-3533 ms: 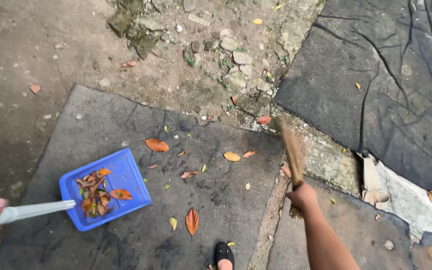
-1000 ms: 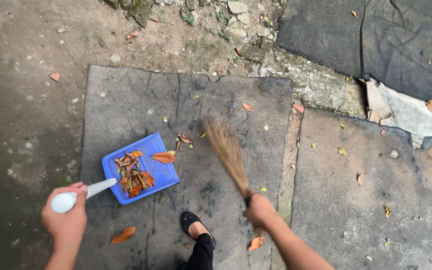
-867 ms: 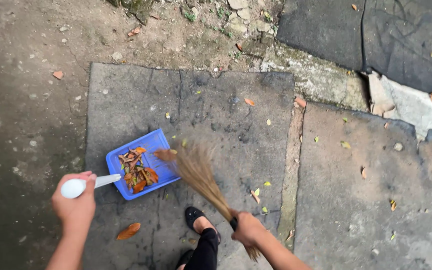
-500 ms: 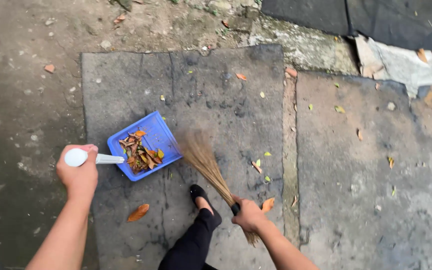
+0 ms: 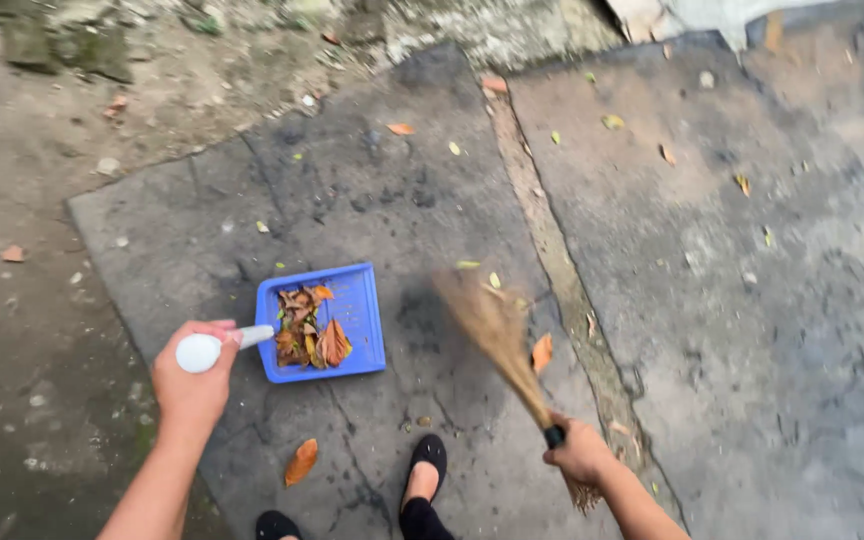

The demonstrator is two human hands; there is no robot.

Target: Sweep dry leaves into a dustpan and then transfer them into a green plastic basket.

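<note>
My left hand (image 5: 192,385) grips the white handle (image 5: 214,347) of a blue dustpan (image 5: 362,318) that rests on a dark concrete slab. Brown and orange dry leaves (image 5: 310,338) lie piled in the pan. My right hand (image 5: 579,452) holds a straw hand broom (image 5: 492,330) by its dark grip. The bristles fan up and to the left, blurred, just right of the dustpan. An orange leaf (image 5: 541,352) lies beside the bristles.
My feet in black shoes (image 5: 428,458) stand at the bottom edge. Another orange leaf (image 5: 300,462) lies near my left foot. Small yellow and orange leaves (image 5: 612,121) dot the slabs. Dirt, stones and moss (image 5: 62,45) border the far side. A joint (image 5: 552,270) runs between slabs.
The view has swung and tilted. The broom has swept away from the dustpan's mouth to its right. The dustpan has turned, handle still in my left hand.
</note>
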